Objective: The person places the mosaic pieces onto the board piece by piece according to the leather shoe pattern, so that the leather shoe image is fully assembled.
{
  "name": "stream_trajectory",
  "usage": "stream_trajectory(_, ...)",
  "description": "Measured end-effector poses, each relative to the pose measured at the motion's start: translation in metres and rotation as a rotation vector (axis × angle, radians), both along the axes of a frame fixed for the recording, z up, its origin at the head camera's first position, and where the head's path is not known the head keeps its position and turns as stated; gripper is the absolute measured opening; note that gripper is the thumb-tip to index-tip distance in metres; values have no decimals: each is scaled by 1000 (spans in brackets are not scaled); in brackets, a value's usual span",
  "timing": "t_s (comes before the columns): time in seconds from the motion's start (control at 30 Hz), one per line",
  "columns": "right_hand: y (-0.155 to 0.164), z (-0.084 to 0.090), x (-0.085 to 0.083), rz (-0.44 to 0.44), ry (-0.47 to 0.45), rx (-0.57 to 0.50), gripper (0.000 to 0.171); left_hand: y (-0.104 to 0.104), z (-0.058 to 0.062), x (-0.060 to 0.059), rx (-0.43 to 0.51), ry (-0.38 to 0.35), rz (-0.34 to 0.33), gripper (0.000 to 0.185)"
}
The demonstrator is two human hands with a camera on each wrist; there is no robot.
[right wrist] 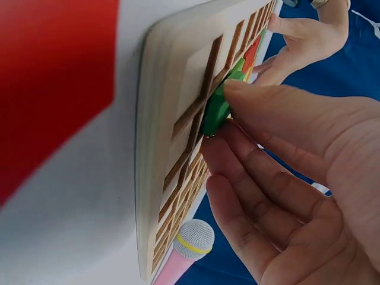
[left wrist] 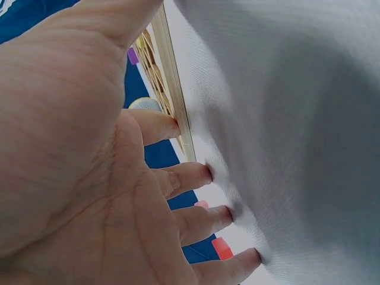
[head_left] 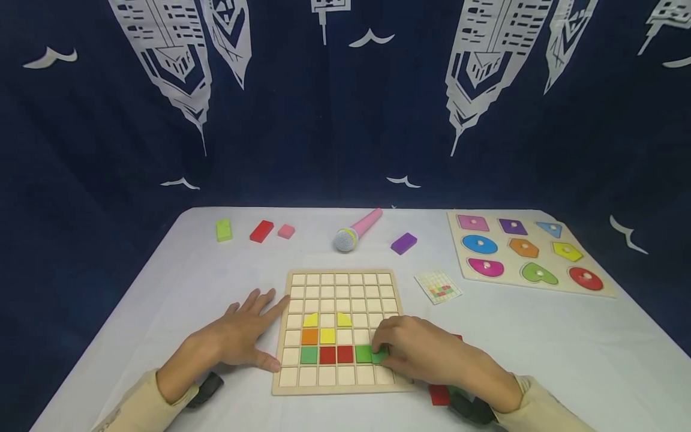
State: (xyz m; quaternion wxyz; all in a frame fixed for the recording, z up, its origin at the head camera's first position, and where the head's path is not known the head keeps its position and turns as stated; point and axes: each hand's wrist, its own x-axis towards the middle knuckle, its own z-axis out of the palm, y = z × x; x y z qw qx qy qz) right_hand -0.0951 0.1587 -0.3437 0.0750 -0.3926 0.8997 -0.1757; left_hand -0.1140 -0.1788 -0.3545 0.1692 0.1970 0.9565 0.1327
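A wooden grid board (head_left: 324,377) lies flat on the white table, with yellow, orange, red and green tiles in several of its cells. My right hand (head_left: 426,348) pinches a green tile (right wrist: 217,110) between thumb and fingers, low over the board's right side. Just left of that tile sits another green tile (head_left: 363,354), beside two red tiles (head_left: 336,355). My left hand (head_left: 237,336) is spread at the board's left edge; its index finger and thumb touch the frame. In the left wrist view the other fingertips (left wrist: 222,215) rest on the cloth.
Red tiles (head_left: 439,395) lie partly hidden under my right wrist. A small pattern card (head_left: 438,287) is right of the board, below a shape puzzle (head_left: 531,288). Along the back are a pink toy microphone (head_left: 358,230) and purple (head_left: 403,243), pink, red (head_left: 261,231) and lime blocks (head_left: 224,230).
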Motion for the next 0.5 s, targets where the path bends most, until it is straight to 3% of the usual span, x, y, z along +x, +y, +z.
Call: stream_trajectory(0.5,4,1,-3,-27,-31,18,16,-1,-2,-1,-1,0,-4,123)
